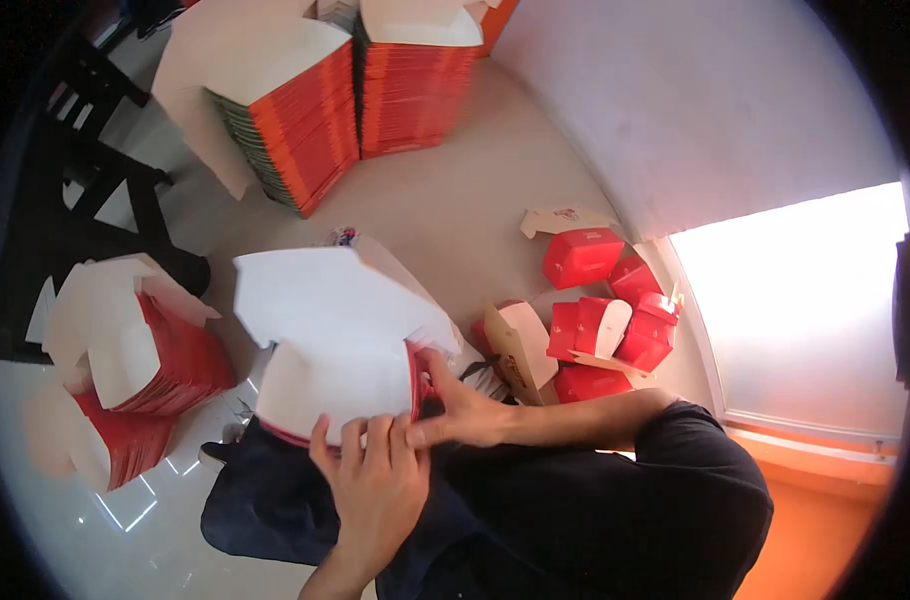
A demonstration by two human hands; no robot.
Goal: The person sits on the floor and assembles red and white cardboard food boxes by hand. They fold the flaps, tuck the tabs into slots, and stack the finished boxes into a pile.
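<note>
Over my lap is a paperboard food box (340,375), white inside and red outside, its wide white lid flap (325,295) spread away from me. My left hand (375,470) has its fingers curled over the box's near edge at the right corner. On the right wall, my right hand (465,410) grips the board, its thumb close to the left fingertips. Both hands are closed on the same box. The outer faces and underside of the box are mostly hidden.
Tall stacks of nested red boxes (310,130) stand at the back, with smaller stacks (180,355) at the left. Folded red boxes (585,255) lie in a pile at the right, by a white wall (715,110). A black chair (125,210) is at far left.
</note>
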